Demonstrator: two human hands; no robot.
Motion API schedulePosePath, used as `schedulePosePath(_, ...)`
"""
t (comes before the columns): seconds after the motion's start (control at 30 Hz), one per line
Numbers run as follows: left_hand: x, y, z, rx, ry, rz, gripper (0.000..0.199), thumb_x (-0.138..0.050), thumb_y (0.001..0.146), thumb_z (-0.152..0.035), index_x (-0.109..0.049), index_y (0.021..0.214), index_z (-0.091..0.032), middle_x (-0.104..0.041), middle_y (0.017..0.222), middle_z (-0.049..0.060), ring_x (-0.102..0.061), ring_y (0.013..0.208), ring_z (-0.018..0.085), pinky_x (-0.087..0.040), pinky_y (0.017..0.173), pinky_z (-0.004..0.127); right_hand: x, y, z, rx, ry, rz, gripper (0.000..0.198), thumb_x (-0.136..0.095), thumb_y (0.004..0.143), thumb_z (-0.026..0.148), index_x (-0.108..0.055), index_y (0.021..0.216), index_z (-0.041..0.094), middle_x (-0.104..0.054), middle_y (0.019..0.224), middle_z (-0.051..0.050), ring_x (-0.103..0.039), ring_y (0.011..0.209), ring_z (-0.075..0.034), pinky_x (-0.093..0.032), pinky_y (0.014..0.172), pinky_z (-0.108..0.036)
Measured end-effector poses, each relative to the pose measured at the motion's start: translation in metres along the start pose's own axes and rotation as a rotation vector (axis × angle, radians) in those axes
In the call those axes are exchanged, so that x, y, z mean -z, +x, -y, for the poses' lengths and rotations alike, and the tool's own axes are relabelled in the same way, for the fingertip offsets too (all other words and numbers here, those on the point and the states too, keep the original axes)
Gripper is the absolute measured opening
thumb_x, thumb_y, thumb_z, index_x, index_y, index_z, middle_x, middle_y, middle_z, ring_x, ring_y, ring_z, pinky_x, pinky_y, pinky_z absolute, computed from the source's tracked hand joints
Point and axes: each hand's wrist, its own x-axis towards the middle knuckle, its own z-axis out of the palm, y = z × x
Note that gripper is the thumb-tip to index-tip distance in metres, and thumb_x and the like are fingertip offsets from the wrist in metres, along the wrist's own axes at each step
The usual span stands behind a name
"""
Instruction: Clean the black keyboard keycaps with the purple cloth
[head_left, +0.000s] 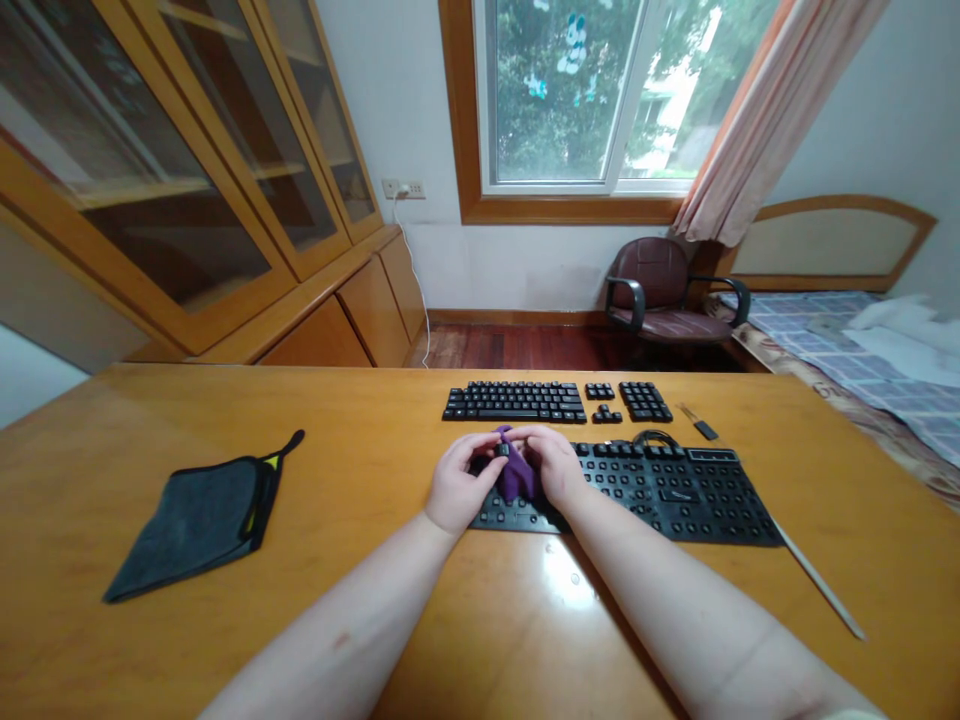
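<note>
My left hand (459, 482) pinches a small black keycap (502, 450) between thumb and fingers. Against it, my right hand (553, 465) grips a purple cloth (517, 478) that hangs down below the fingers. Both hands are just above the left part of a black keyboard base (637, 490), its key posts bare over most of its surface. Behind the base lie the removed keycaps, set out in blocks: a wide main block (516, 402), a number block (645, 401) and smaller groups (600, 391) between them.
A folded grey cloth (199, 515) with a dark loop lies on the left of the wooden table (360, 420). To the right are a keycap puller (703, 428) with wire ends and a thin pale stick (821, 580). A chair (660, 290) stands beyond the table.
</note>
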Motion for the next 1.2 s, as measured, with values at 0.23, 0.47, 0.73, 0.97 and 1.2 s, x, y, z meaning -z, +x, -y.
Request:
schedulePosePath(0.23,0.000,0.005,-0.001,0.050,-0.199,-0.085,0.016,-0.065,0.072,-0.023,-0.068,0.087,-0.018,-0.061,0.092,0.006,-0.061,0.088,0.016,-0.052,0.081,0.029,-0.005,0.001,-0.001,-0.101,0.051,0.053,0.023,-0.071,0.062,0.027,-0.070,0.084,0.020,-0.065,0.065,0.001,-0.050,0.049,-0.009,-0.040,0.050,-0.022)
schedulePosePath(0.47,-0.001,0.006,-0.001,0.251,-0.360,-0.135,0.024,-0.070,0.065,-0.026,-0.065,0.085,-0.014,-0.067,0.081,0.005,-0.065,0.077,0.017,-0.054,0.076,0.031,-0.005,0.002,-0.006,-0.067,0.046,0.072,0.035,-0.077,0.056,0.030,-0.071,0.089,0.021,-0.063,0.069,0.001,-0.052,0.055,-0.010,-0.043,0.055,-0.024)
schedulePosePath(0.73,-0.002,0.005,-0.003,0.287,-0.352,-0.091,0.013,-0.068,0.066,-0.024,-0.067,0.075,-0.015,-0.069,0.081,0.005,-0.065,0.079,0.018,-0.052,0.080,0.032,-0.002,0.003,-0.008,0.043,-0.079,-0.026,0.020,-0.079,0.054,0.025,-0.073,0.073,0.020,-0.052,0.058,0.004,-0.045,0.052,-0.009,-0.039,0.054,-0.024)
schedulePosePath(0.97,-0.004,0.007,-0.003,0.353,-0.372,-0.093,0.014,-0.070,0.062,-0.023,-0.067,0.073,-0.015,-0.069,0.076,0.004,-0.065,0.075,0.017,-0.052,0.077,0.032,0.006,0.006,-0.010,0.059,-0.134,-0.024,0.008,-0.075,0.061,0.025,-0.070,0.064,0.020,-0.053,0.060,0.004,-0.048,0.053,-0.009,-0.040,0.054,-0.024)
schedulePosePath(1.2,-0.005,0.006,-0.005,0.359,-0.417,-0.094,0.016,-0.070,0.062,-0.024,-0.066,0.075,-0.014,-0.070,0.079,0.005,-0.065,0.076,0.017,-0.052,0.078,0.033,0.006,0.005,-0.011,0.158,-0.107,0.040,0.013,-0.076,0.062,0.025,-0.068,0.070,0.021,-0.060,0.075,0.000,-0.058,0.074,-0.014,-0.046,0.071,-0.028)
